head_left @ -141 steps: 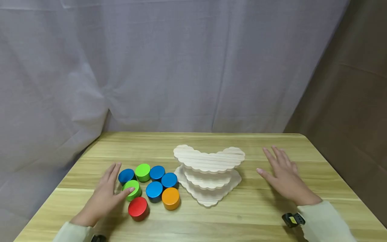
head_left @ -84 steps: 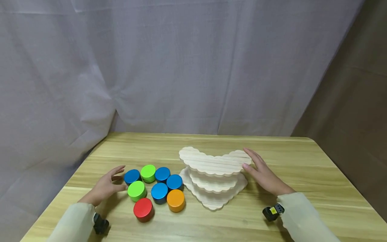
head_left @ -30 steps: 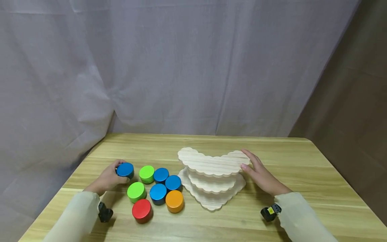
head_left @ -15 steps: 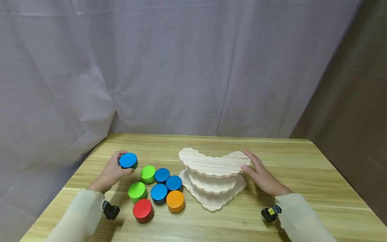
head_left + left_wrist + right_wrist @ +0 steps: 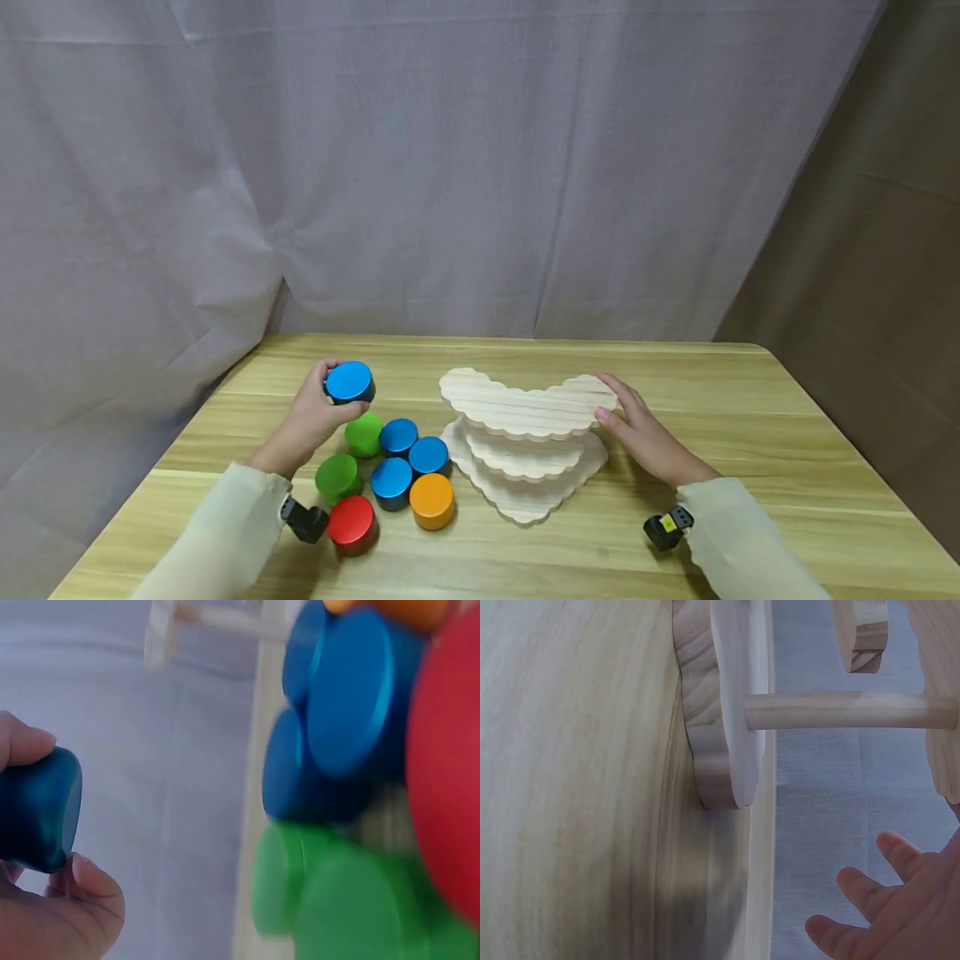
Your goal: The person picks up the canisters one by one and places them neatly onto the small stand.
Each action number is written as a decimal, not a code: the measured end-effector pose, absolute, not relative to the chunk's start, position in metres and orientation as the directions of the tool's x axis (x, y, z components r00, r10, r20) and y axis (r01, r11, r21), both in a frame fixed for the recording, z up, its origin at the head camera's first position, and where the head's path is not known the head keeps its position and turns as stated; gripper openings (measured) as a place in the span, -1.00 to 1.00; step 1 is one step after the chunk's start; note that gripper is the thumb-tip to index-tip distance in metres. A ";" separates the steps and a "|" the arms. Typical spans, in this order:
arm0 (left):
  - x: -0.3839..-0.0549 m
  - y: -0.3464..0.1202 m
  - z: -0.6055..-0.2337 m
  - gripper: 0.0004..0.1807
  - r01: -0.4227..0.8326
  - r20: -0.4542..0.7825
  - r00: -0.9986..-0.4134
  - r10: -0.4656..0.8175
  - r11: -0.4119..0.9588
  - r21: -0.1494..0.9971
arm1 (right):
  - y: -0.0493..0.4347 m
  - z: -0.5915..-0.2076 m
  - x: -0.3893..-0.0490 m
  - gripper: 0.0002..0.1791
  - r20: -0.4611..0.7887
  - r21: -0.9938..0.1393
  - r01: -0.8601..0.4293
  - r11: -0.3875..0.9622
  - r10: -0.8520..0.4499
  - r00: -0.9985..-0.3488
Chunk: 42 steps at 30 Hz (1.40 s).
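My left hand [image 5: 311, 417] holds a short, glossy blue cylinder [image 5: 350, 382] between thumb and fingers, raised above the table; the left wrist view shows this blue cylinder [image 5: 37, 806] apart from the others. At the middle stands a pale wooden tiered stand [image 5: 528, 404] with scalloped edges, its boards joined by a round post [image 5: 847, 711]. My right hand [image 5: 648, 437] grips the right end of its top board with thumb and forefinger. In the right wrist view its other fingers [image 5: 866, 892] are spread below the board.
Left of the stand sit several cylinders on the wooden table [image 5: 562, 558]: green [image 5: 337, 477], red [image 5: 352, 525], orange [image 5: 432, 500] and blue [image 5: 392, 482]. A grey curtain [image 5: 450, 167] hangs behind the table.
The left hand has taken the far-left blue cylinder, lifted it and carried it rightward above the green ones. The right hand has come in from the right onto the stand's top board.
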<state>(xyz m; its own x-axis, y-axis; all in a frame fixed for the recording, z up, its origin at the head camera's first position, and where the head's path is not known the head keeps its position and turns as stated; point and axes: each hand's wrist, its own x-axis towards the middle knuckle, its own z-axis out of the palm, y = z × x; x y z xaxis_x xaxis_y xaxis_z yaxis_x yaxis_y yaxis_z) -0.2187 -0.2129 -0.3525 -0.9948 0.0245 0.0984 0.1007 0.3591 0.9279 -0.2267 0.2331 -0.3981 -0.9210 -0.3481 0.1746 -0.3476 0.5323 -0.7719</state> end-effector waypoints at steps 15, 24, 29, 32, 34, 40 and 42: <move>-0.223 -0.143 -0.329 -0.30 0.147 0.122 -0.989 0.089 0.379 0.914 | 0.235 -0.401 -0.228 -0.32 0.180 -0.783 -0.349 0.515 -0.350 -0.919; -0.230 -0.101 -0.314 -0.32 0.222 0.184 -0.973 0.142 0.336 0.915 | 0.233 -0.403 -0.229 -0.32 0.179 -0.800 -0.347 0.489 -0.357 -0.917; -0.238 -0.078 -0.303 -0.31 0.275 0.238 -0.960 0.145 0.351 0.895 | 0.233 -0.404 -0.229 -0.32 0.179 -0.807 -0.343 0.480 -0.356 -0.917; -0.242 -0.066 -0.299 -0.31 0.282 0.242 -0.958 0.155 0.346 0.895 | 0.233 -0.403 -0.229 -0.32 0.180 -0.807 -0.346 0.478 -0.360 -0.915; -0.244 -0.059 -0.297 -0.31 0.279 0.235 -0.958 0.166 0.341 0.898 | 0.233 -0.403 -0.230 -0.32 0.179 -0.807 -0.347 0.478 -0.362 -0.915; -0.249 -0.038 -0.296 -0.33 0.274 0.219 -0.957 0.192 0.335 0.901 | 0.234 -0.402 -0.231 -0.32 0.191 -0.789 -0.356 0.502 -0.350 -0.917; -0.249 -0.030 -0.296 -0.33 0.269 0.211 -0.957 0.199 0.332 0.904 | 0.234 -0.402 -0.232 -0.32 0.190 -0.787 -0.352 0.506 -0.344 -0.919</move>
<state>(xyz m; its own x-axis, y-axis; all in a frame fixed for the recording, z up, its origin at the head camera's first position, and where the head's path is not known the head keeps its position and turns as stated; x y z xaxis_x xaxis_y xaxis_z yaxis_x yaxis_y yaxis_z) -0.2493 -0.0301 -0.2958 -0.9569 0.1990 0.2114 0.2688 0.3320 0.9042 -0.2318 0.2342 -0.4021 -0.9194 -0.3442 0.1902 -0.3523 0.5059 -0.7873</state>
